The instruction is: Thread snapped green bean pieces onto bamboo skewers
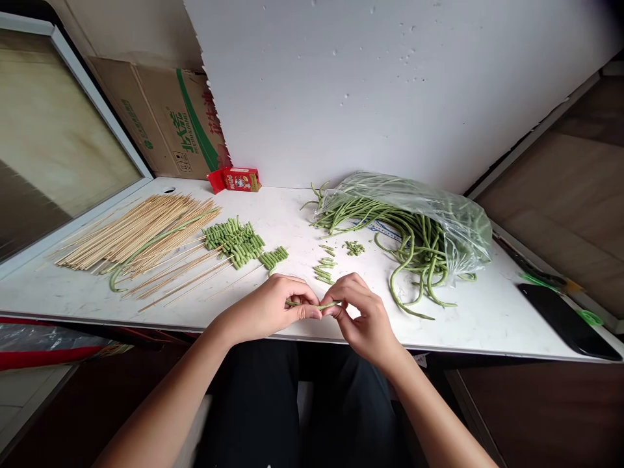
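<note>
White tabletop point(468, 312); at right, a clear plastic bag point(463, 224) with yardlong beans point(412, 234) spilling from its mouth; at left, a heap of bamboo skewers point(127, 231). Left hand point(287, 304) and right hand point(363, 318) at the near edge, thumbs and fingertips pinching. Bean segments point(236, 240) threaded on skewers, left of centre. Single bean strand point(329, 305) pinched between both hands, its left portion partly hidden, extent uncertain. Short loose bean pieces point(324, 274) just beyond.

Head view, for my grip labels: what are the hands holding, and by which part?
The left hand and right hand pinch a green bean at adjacent spots; its ends are unclear.
</note>
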`<act>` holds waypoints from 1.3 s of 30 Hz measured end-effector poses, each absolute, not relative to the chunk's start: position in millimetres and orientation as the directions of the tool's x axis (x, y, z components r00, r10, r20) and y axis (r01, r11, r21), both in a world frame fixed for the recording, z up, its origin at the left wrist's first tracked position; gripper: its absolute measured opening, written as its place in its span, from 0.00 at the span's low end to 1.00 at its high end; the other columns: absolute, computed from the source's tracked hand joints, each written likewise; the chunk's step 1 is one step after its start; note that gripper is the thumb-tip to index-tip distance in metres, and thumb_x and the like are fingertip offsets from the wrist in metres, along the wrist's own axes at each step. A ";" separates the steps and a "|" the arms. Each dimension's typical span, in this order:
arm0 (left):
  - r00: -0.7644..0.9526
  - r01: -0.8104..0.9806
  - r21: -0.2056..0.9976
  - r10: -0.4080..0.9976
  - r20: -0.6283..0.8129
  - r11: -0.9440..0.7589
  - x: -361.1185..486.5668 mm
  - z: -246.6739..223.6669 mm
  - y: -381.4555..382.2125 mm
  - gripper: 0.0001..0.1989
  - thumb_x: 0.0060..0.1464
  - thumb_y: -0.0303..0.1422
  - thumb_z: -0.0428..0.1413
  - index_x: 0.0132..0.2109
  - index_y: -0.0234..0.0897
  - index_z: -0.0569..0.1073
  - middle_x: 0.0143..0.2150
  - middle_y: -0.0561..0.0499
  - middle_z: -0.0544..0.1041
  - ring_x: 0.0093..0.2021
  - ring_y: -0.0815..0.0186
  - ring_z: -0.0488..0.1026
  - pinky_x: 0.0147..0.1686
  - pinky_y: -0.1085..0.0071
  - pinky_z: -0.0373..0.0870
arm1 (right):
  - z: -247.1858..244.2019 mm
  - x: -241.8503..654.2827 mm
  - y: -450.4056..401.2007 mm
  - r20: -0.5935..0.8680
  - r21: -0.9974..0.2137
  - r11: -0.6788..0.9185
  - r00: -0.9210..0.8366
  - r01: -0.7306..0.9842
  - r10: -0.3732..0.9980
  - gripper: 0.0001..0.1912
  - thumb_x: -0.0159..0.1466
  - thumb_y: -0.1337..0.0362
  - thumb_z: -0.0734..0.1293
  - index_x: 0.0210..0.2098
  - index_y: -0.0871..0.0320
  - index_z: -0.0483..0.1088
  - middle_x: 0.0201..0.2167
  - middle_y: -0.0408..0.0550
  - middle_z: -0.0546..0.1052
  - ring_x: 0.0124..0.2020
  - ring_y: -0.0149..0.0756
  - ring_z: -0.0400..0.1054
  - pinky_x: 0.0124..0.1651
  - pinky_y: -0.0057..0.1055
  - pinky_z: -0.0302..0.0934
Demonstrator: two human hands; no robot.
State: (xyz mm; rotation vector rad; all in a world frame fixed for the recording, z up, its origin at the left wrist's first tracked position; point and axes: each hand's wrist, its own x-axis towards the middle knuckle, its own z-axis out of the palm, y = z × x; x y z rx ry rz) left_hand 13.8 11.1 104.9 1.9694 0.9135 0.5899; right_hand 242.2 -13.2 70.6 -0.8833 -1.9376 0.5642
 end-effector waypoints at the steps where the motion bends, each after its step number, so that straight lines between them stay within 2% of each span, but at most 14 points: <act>1: 0.623 0.376 0.854 0.780 0.055 -0.361 13.7 104.6 11.1 0.13 0.63 0.42 0.65 0.41 0.37 0.85 0.35 0.49 0.81 0.34 0.65 0.71 0.35 0.71 0.66 | 71.0 242.5 -13.3 0.542 -0.685 0.635 -0.333 0.357 0.772 0.05 0.73 0.64 0.69 0.39 0.51 0.77 0.33 0.50 0.79 0.39 0.45 0.68 0.42 0.44 0.66; 9: 0.611 0.393 0.834 0.788 0.079 -0.388 13.0 103.5 12.0 0.12 0.66 0.40 0.62 0.40 0.37 0.85 0.36 0.49 0.81 0.36 0.65 0.73 0.38 0.70 0.67 | 71.0 243.8 -14.9 0.522 -0.698 0.619 -0.337 0.360 0.784 0.03 0.72 0.62 0.71 0.44 0.51 0.79 0.37 0.51 0.80 0.40 0.45 0.69 0.39 0.41 0.66; 14: 0.615 0.373 0.825 0.779 0.122 -0.424 15.2 101.1 11.5 0.12 0.67 0.39 0.60 0.41 0.38 0.85 0.36 0.49 0.81 0.36 0.64 0.74 0.40 0.70 0.68 | 70.7 242.9 -15.3 0.509 -0.695 0.608 -0.333 0.384 0.793 0.03 0.73 0.63 0.69 0.42 0.51 0.77 0.36 0.50 0.79 0.40 0.45 0.68 0.40 0.42 0.65; 18: 0.686 0.352 0.801 0.716 0.131 -0.484 15.5 102.1 8.9 0.14 0.69 0.36 0.57 0.37 0.38 0.85 0.33 0.48 0.80 0.34 0.65 0.74 0.37 0.69 0.69 | 71.8 242.0 -16.8 0.484 -0.736 0.597 -0.369 0.319 0.794 0.07 0.74 0.61 0.68 0.38 0.52 0.75 0.34 0.49 0.77 0.41 0.45 0.67 0.44 0.44 0.64; 26: 0.744 0.302 0.838 0.662 0.091 -0.454 13.5 100.9 7.8 0.10 0.66 0.32 0.60 0.36 0.37 0.85 0.36 0.48 0.83 0.35 0.65 0.77 0.38 0.71 0.71 | 62.1 245.6 -12.7 0.375 -0.854 0.492 -0.458 0.168 0.806 0.15 0.73 0.50 0.68 0.35 0.53 0.76 0.32 0.49 0.76 0.41 0.45 0.67 0.48 0.44 0.63; 32: 0.767 0.296 0.844 0.638 0.069 -0.448 14.1 100.3 6.4 0.09 0.63 0.26 0.61 0.35 0.38 0.85 0.37 0.50 0.84 0.36 0.66 0.78 0.38 0.72 0.70 | 60.2 247.8 -10.1 0.303 -0.901 0.417 -0.516 0.119 0.801 0.16 0.74 0.52 0.68 0.34 0.53 0.76 0.32 0.49 0.77 0.41 0.44 0.68 0.48 0.43 0.63; 35: 0.773 0.291 0.842 0.630 0.074 -0.455 13.2 102.4 6.7 0.10 0.62 0.24 0.61 0.35 0.38 0.85 0.35 0.50 0.84 0.35 0.66 0.78 0.39 0.72 0.71 | 64.1 249.3 -10.6 0.295 -0.931 0.365 -0.546 0.021 0.784 0.19 0.73 0.47 0.67 0.33 0.54 0.76 0.32 0.49 0.76 0.39 0.43 0.68 0.47 0.43 0.64; 37: 0.762 0.275 0.845 0.640 0.100 -0.459 11.8 104.2 7.6 0.10 0.63 0.25 0.60 0.35 0.37 0.85 0.34 0.50 0.83 0.35 0.66 0.78 0.38 0.73 0.71 | 65.2 251.2 -9.8 0.303 -0.937 0.348 -0.540 -0.020 0.785 0.19 0.72 0.46 0.69 0.34 0.54 0.78 0.31 0.48 0.77 0.38 0.42 0.69 0.47 0.43 0.65; 39: 0.725 0.249 0.848 0.670 0.156 -0.468 10.4 105.1 8.9 0.10 0.66 0.28 0.60 0.37 0.36 0.85 0.35 0.49 0.84 0.35 0.67 0.78 0.38 0.73 0.71 | 62.4 253.7 -7.0 0.310 -0.929 0.368 -0.479 0.029 0.821 0.15 0.69 0.49 0.73 0.37 0.53 0.81 0.32 0.49 0.78 0.38 0.42 0.69 0.46 0.42 0.65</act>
